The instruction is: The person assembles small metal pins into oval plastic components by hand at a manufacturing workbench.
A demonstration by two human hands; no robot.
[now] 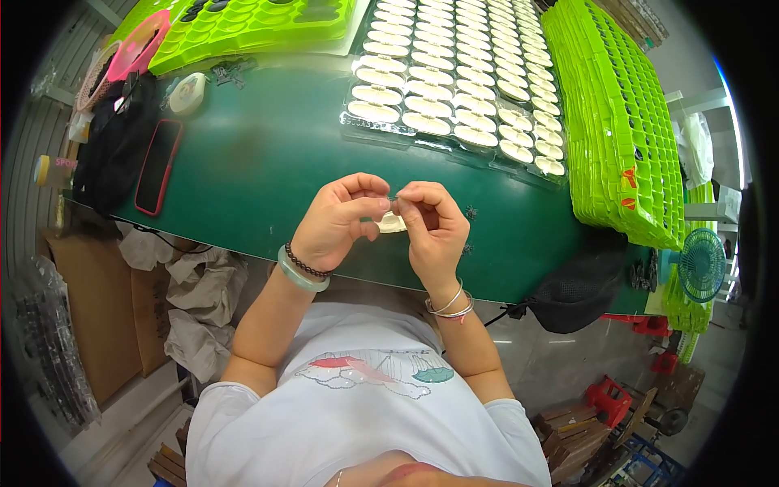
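Observation:
My left hand (337,217) and my right hand (436,231) meet over the near part of the green table, fingertips pinched close together. Between them shows a tiny greyish bit, too small to name. Just below the fingertips is a cream oval piece (391,222), partly hidden by my fingers; I cannot tell if it is held or lying on the table. Beside my right hand lie small dark parts (471,213). Beyond the hands, clear trays hold rows of similar cream oval pieces (428,124).
The green table (268,154) carries a red-edged phone (158,168), a white rounded object (188,93) and a black bag (118,154) at left. A lime-green tray (243,36) lies at the back. Stacked lime-green trays (613,130) rise at right, near a black mesh bag (580,280) and a small fan (701,265).

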